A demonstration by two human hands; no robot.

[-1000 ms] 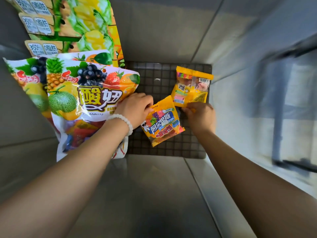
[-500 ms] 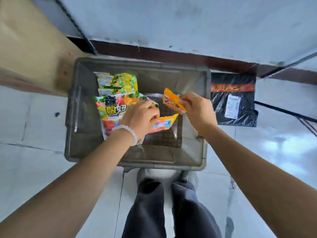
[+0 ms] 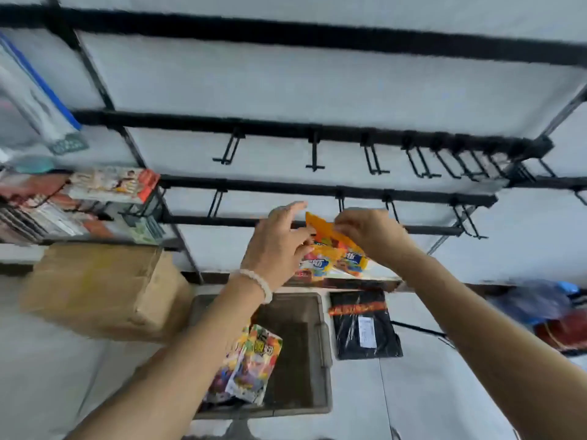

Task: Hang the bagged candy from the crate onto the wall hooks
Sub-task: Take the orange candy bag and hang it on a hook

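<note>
Two orange bags (image 3: 330, 249) are held up before the lower rail (image 3: 286, 188), hooks (image 3: 390, 208) at 12 o'clock. Right hand (image 3: 370, 236) pinches a top edge; left hand (image 3: 279, 242) grips the other, forefinger raised. Crate (image 3: 320, 360) at 6 o'clock holds more bags (image 3: 251, 366); bare wall between hooks.

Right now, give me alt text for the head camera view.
Two hands, left hand and right hand, hold orange candy bags up to black wall hooks. Below, a grey crate on the floor holds more candy bags.
</note>
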